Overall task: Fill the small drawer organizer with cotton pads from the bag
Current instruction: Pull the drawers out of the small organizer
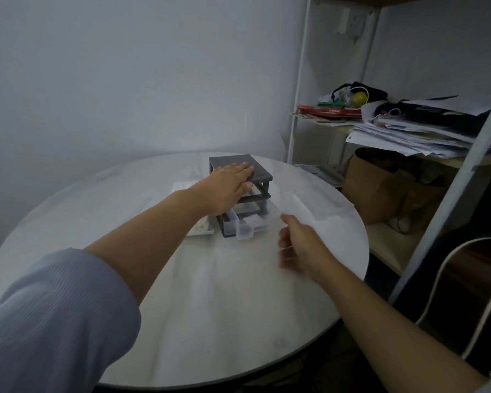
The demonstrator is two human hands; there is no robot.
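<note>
A small grey drawer organizer (257, 173) stands near the far middle of the round white table (182, 307). My left hand (228, 184) lies flat on its top, fingers straight. Its lowest clear drawer (243, 229) is pulled partway out toward me. My right hand (298, 243) hovers just right of that drawer, blurred, fingers loosely curled and holding nothing. A flat clear bag (201, 226) lies on the table behind and left of the organizer, mostly hidden by my left forearm. What the bag holds cannot be made out.
A white metal shelf rack (301, 89) stands to the right, loaded with stacked papers (408, 131) and a brown paper bag (380, 185) below. A guitar body (471, 293) leans at the lower right beside the table edge.
</note>
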